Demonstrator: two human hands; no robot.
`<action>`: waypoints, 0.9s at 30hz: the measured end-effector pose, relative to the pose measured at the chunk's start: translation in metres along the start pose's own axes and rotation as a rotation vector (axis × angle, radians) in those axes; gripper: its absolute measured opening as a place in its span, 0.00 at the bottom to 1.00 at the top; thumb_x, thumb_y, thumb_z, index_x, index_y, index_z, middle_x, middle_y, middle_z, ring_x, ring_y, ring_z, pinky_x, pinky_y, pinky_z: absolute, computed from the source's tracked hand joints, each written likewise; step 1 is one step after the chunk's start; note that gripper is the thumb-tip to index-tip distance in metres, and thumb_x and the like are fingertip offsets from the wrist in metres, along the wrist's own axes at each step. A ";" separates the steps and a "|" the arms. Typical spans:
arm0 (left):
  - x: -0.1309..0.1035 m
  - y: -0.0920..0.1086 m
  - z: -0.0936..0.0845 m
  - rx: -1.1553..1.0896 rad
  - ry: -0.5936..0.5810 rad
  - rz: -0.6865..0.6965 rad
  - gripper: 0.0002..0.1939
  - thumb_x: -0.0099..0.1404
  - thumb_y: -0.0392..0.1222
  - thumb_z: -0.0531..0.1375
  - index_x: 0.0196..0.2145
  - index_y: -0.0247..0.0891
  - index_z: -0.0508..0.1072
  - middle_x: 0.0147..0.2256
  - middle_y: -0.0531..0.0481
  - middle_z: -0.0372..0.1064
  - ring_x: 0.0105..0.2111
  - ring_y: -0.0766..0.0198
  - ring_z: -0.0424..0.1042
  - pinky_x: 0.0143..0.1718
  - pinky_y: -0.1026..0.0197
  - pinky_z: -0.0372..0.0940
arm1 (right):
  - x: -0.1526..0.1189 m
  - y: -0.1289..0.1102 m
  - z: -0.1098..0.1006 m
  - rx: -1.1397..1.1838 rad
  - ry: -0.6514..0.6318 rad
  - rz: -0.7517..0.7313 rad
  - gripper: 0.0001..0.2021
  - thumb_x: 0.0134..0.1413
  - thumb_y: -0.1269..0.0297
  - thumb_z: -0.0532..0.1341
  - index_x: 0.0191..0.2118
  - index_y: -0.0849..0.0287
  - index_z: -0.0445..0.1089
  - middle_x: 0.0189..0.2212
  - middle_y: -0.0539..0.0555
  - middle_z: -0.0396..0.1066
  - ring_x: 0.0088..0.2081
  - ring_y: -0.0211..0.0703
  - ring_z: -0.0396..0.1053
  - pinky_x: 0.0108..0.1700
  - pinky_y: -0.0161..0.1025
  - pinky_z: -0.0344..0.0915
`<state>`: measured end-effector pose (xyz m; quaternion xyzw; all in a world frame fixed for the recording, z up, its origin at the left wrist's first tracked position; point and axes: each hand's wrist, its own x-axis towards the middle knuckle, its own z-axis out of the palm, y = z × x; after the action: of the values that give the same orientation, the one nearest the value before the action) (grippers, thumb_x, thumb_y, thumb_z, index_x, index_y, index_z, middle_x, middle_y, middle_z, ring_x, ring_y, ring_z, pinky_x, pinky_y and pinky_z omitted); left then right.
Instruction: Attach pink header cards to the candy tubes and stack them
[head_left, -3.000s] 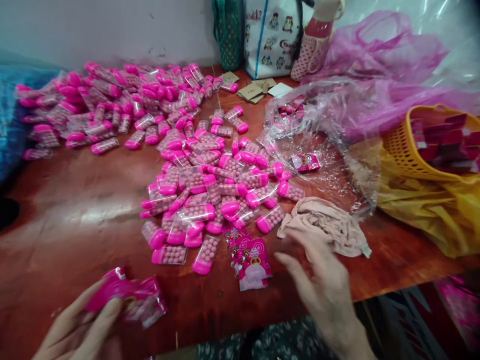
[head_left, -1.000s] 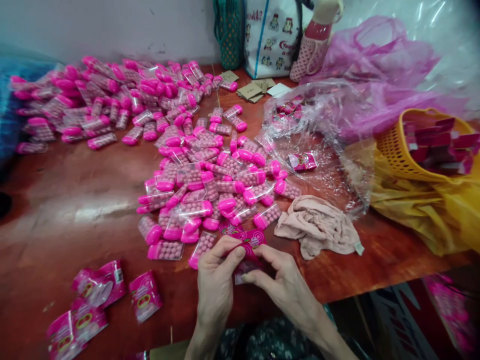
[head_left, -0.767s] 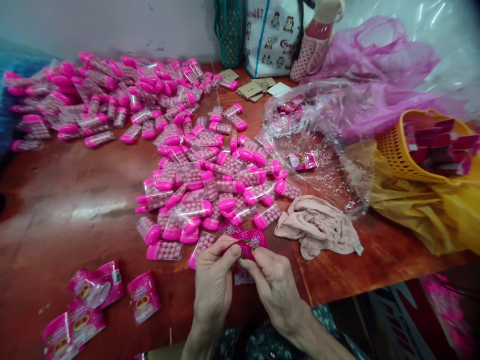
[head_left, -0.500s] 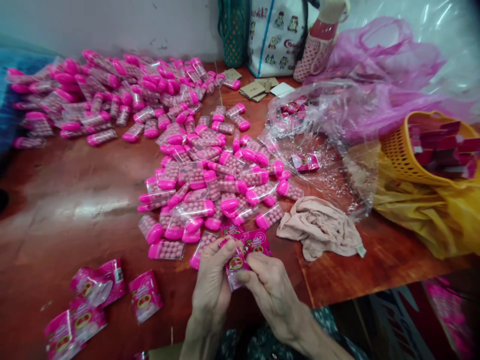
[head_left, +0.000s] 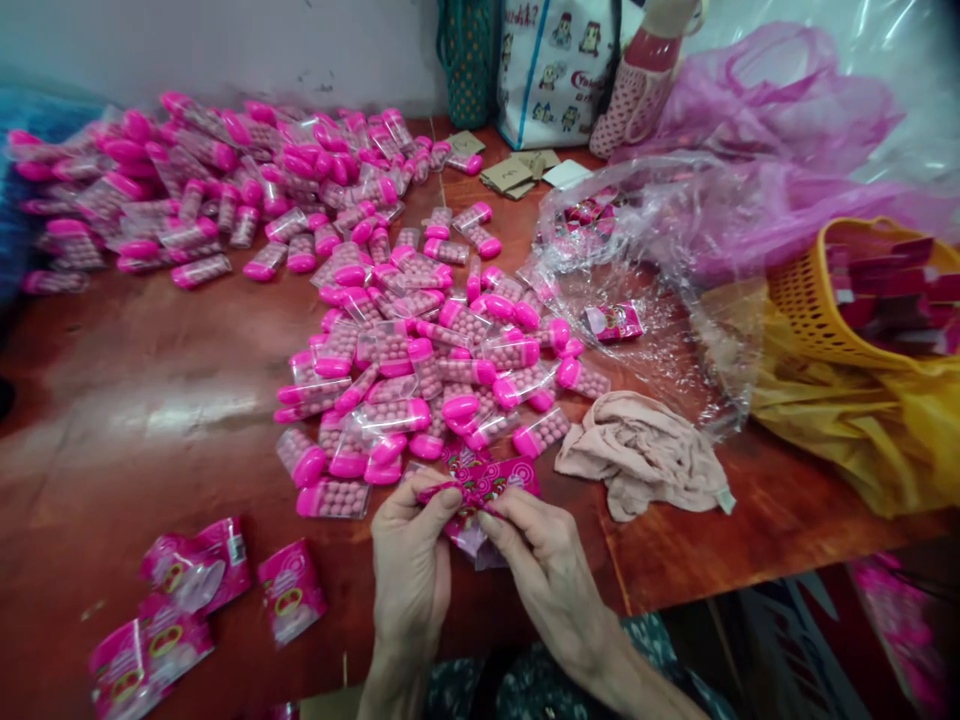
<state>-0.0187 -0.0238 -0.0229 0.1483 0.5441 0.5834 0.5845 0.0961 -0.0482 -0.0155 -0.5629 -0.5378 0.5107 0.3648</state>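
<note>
My left hand (head_left: pixel 412 560) and my right hand (head_left: pixel 551 570) each pinch one side of a small pink printed packet (head_left: pixel 474 538) near the table's front edge. Its upper edge is drawn out sideways between my fingertips, and its clear lower part hangs below. Just beyond my fingers lie more flat pink printed packets (head_left: pixel 514 476). A heap of clear candy containers (head_left: pixel 390 415) with bright pink caps and pink balls rises behind them. To the left, several pink printed packets (head_left: pixel 291 592) rest on the wood. My fingertips partly hide the held packet.
A crumpled beige cloth (head_left: pixel 645 455) lies to the right, before a clear plastic bag (head_left: pixel 660 330). Farther right stands a yellow basket (head_left: pixel 814 310) of pink pieces on a yellow bag (head_left: pixel 862 420). A larger container pile (head_left: pixel 187 190) covers the back left. Bags (head_left: pixel 555 80) stand against the wall.
My fingertips have moved apart, the left one leftward. The packet, upright and facing me before, is now pulled sideways along its top edge. The surrounding things stay put.
</note>
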 end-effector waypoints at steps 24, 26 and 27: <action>0.005 -0.007 -0.010 0.340 -0.044 0.299 0.08 0.49 0.30 0.66 0.28 0.38 0.74 0.27 0.55 0.70 0.28 0.69 0.68 0.30 0.70 0.65 | 0.014 0.006 -0.009 -0.053 0.166 -0.059 0.10 0.58 0.69 0.55 0.30 0.61 0.73 0.25 0.52 0.67 0.27 0.39 0.65 0.30 0.34 0.61; 0.008 -0.005 -0.011 0.332 -0.117 0.283 0.07 0.49 0.30 0.66 0.26 0.38 0.74 0.26 0.54 0.69 0.28 0.67 0.68 0.30 0.68 0.65 | 0.015 0.007 -0.010 -0.055 0.163 -0.083 0.10 0.59 0.69 0.55 0.34 0.59 0.73 0.27 0.52 0.68 0.29 0.40 0.66 0.31 0.35 0.62; 0.009 -0.004 -0.011 0.338 -0.154 0.279 0.06 0.50 0.30 0.65 0.25 0.38 0.75 0.26 0.54 0.69 0.29 0.66 0.68 0.30 0.67 0.65 | 0.016 0.008 -0.011 -0.048 0.156 -0.092 0.09 0.58 0.70 0.55 0.36 0.59 0.73 0.28 0.53 0.69 0.30 0.40 0.67 0.32 0.35 0.63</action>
<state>-0.0281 -0.0226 -0.0342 0.3620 0.5619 0.5462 0.5049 0.1066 -0.0327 -0.0236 -0.5842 -0.5453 0.4348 0.4151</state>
